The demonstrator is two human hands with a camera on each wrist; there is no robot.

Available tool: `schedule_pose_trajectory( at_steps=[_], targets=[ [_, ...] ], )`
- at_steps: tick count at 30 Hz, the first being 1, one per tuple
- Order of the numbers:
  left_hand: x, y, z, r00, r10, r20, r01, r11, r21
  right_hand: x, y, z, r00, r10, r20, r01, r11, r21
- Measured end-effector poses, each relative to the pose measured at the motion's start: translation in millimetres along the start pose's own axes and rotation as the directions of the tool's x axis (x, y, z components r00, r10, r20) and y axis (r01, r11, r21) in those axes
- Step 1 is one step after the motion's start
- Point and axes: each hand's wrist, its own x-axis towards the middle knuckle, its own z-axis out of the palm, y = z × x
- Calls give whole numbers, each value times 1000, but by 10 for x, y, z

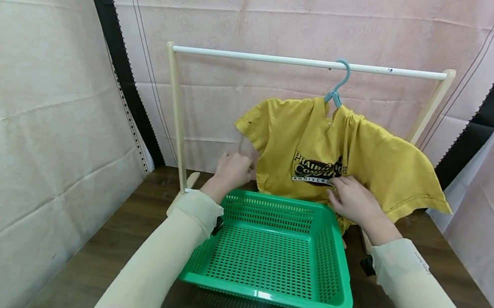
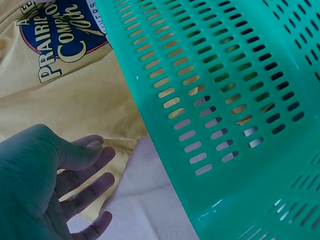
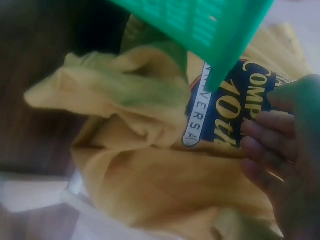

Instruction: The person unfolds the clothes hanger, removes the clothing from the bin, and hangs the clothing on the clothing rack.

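A yellow T-shirt (image 1: 285, 138) with a dark printed logo hangs on a light blue hanger (image 1: 341, 81), its right-hand side spread outward and its lower part bunched behind the basket. Beside the shirt's left sleeve is my left hand (image 1: 232, 170); in the left wrist view its thumb lies near the index finger, the other fingers are spread, and no cloth shows between them. My right hand (image 1: 357, 200) is at the shirt front by the logo, fingers loosely bent and holding nothing. A green plastic basket (image 1: 259, 294) stands in front of the shirt, between my forearms.
The hanger hooks over a white rail (image 1: 248, 56) carried by pale uprights (image 1: 175, 111). Under the basket is a dark wooden tabletop (image 1: 103, 269). Pale cloth walls (image 1: 44, 102) with black strips enclose the back and sides.
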Motion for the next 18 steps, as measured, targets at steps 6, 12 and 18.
schedule_pose_trajectory(
  at_steps=[6, 12, 18],
  targets=[
    [-46, -9, 9, 1000, -16, -4, 16, 999, -30, 48, -69, -27, 1000, 23, 21, -23, 999, 23],
    [-113, -24, -40, 999, -34, 14, 35, 995, -89, 119, -148, -66, 992, 57, 112, -59, 998, 10],
    [-177, -29, -89, 998, -23, 66, 30, 995, -100, 195, -263, -107, 977, 87, 197, -90, 996, 4]
  ],
)
